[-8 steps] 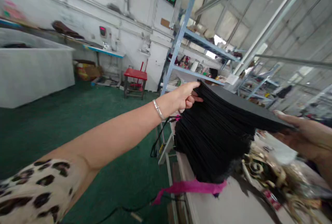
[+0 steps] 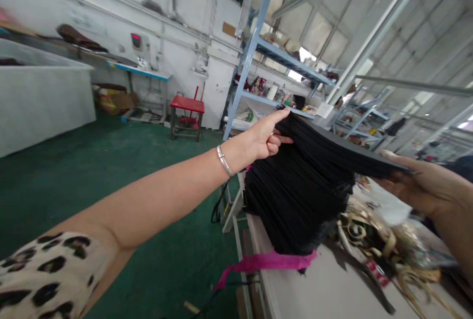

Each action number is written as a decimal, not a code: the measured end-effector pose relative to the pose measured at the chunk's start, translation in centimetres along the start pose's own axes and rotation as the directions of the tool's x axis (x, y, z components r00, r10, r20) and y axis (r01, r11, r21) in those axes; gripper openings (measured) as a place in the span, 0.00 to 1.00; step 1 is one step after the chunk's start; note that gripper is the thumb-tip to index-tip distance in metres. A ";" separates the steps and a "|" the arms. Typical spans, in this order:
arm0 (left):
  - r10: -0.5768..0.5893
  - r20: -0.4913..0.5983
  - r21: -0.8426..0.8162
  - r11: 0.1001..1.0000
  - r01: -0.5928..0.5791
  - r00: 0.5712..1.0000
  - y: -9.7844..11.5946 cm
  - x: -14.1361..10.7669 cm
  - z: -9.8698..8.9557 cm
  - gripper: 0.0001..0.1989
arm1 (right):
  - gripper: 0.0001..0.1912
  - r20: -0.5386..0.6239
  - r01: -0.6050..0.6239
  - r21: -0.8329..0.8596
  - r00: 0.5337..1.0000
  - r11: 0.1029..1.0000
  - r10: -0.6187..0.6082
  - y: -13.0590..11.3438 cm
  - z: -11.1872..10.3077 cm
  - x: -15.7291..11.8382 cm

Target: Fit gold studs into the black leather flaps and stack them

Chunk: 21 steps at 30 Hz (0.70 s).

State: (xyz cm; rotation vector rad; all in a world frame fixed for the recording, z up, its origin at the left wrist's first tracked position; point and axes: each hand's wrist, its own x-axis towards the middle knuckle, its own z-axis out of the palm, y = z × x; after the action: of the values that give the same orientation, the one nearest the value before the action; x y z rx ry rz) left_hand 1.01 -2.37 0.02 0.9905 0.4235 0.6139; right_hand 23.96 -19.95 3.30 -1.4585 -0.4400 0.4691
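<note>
A tall stack of black fabric pieces (image 2: 295,201) stands on the white table (image 2: 310,294), its layers uneven along the sides. My left hand (image 2: 269,137) pinches the far left corner of the upper layers, thumb on top and fingers against the side. At the other end, my right hand (image 2: 421,178) grips the right edge of those same upper layers, thumb above and fingers beneath. Held this way, the top layers stick out to the right beyond the rest of the stack. A bright pink strip (image 2: 273,262) runs out from under the stack and hangs over the table's left edge.
Tangled beige strips (image 2: 384,235) and a dark strap (image 2: 365,277) lie on the table at right. Behind the stack rises a blue metal shelf (image 2: 248,65). A red stool (image 2: 187,105) and a large white bin (image 2: 44,102) stand on the green floor at left.
The surroundings have shifted slightly left in view. Both hands keep their hold on the upper layers, and my right hand shows more fully now.
</note>
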 end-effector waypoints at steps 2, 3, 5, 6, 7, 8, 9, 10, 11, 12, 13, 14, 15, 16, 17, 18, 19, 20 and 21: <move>0.015 0.004 -0.016 1.000 -0.015 1.000 -0.6 -0.2 1.0 0.23 | 0.14 -0.011 -0.046 -0.005 0.999 0.999 0.046 -0.1 0.3 -0.4; 0.023 -0.001 -0.012 1.000 -0.023 1.000 -0.9 -0.2 1.5 0.23 | 0.14 -0.016 -0.037 0.003 0.999 0.999 0.037 -0.1 0.4 -0.6; 0.048 -0.024 0.021 0.999 -0.048 0.999 -1.3 -0.3 2.5 0.23 | 0.14 -0.026 -0.024 0.016 0.999 1.000 0.024 0.0 0.5 -0.8; 0.054 -0.021 0.049 0.997 -0.052 0.998 -1.4 -0.2 2.8 0.24 | 0.13 -0.027 -0.022 0.020 0.999 1.000 0.023 0.1 0.5 -0.9; 0.043 -0.001 0.083 0.996 -0.043 0.999 -1.5 -0.1 3.0 0.24 | 0.13 -0.025 -0.022 0.024 0.999 0.999 0.023 0.2 0.5 -0.9; 0.022 0.026 0.119 0.993 -0.025 0.999 -1.5 0.0 3.2 0.25 | 0.13 -0.020 -0.020 0.025 1.000 0.999 0.021 0.3 0.4 -0.8; -0.002 0.051 0.157 0.988 -0.006 0.999 -1.4 0.2 3.2 0.26 | 0.13 -0.014 -0.018 0.027 1.000 0.999 0.018 0.4 0.4 -0.7; -0.021 0.068 0.193 0.981 0.007 0.997 -1.4 0.4 3.1 0.27 | 0.13 -0.009 -0.015 0.029 1.000 0.999 0.015 0.4 0.3 -0.6; -0.027 0.072 0.225 0.974 0.010 0.997 -1.4 0.6 3.1 0.28 | 0.13 -0.005 -0.013 0.033 1.000 0.999 0.014 0.4 0.2 -0.6; -0.011 0.062 0.255 0.967 -0.005 0.998 -1.4 0.8 3.0 0.29 | 0.13 -0.004 -0.014 0.037 1.000 0.999 0.014 0.5 0.2 -0.5; 0.029 0.037 0.289 0.956 -0.039 0.999 -1.4 1.0 2.9 0.30 | 0.13 -0.006 -0.018 0.039 1.000 0.999 0.018 0.5 0.2 -0.5; 0.075 0.013 0.326 0.942 -0.075 0.997 -1.5 1.1 2.8 0.31 | 0.14 -0.006 -0.021 0.041 1.000 0.999 0.021 0.6 0.2 -0.5; 0.114 -0.005 0.361 0.927 -0.104 0.994 -1.5 1.1 2.8 0.31 | 0.13 -0.004 -0.023 0.044 1.000 0.999 0.023 0.6 0.1 -0.5; 0.140 -0.024 0.390 0.913 -0.120 0.990 -1.4 1.2 2.8 0.32 | 0.13 -0.002 -0.023 0.047 1.000 0.999 0.023 0.7 0.1 -0.6; 0.156 -0.040 0.408 0.904 -0.126 0.987 -1.3 1.1 2.9 0.32 | 0.13 0.001 -0.020 0.050 1.000 0.999 0.020 0.8 0.1 -0.6; 0.154 -0.046 0.409 0.904 -0.122 0.987 -1.2 1.0 3.1 0.32 | 0.13 0.009 -0.020 0.054 1.000 0.998 0.019 0.9 0.1 -0.7; 0.132 -0.039 0.390 0.914 -0.107 0.990 -1.0 0.9 3.4 0.32 | 0.13 0.016 -0.020 0.058 1.000 0.998 0.019 0.9 0.1 -0.8; 0.101 -0.023 0.353 0.932 -0.086 0.995 -0.9 0.9 3.8 0.32 | 0.13 0.024 -0.022 0.063 1.000 0.998 0.020 1.0 0.1 -0.8; 0.077 -0.018 0.298 0.952 -0.068 0.997 -0.8 0.8 4.3 0.31 | 0.12 0.030 -0.025 0.069 0.999 0.997 0.023 1.1 0.0 -0.8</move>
State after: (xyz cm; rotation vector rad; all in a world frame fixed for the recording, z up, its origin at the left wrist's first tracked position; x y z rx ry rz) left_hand 4.36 -4.90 1.38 1.2905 0.5178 0.6427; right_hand 23.22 -20.30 2.25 -1.3927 -0.4258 0.5205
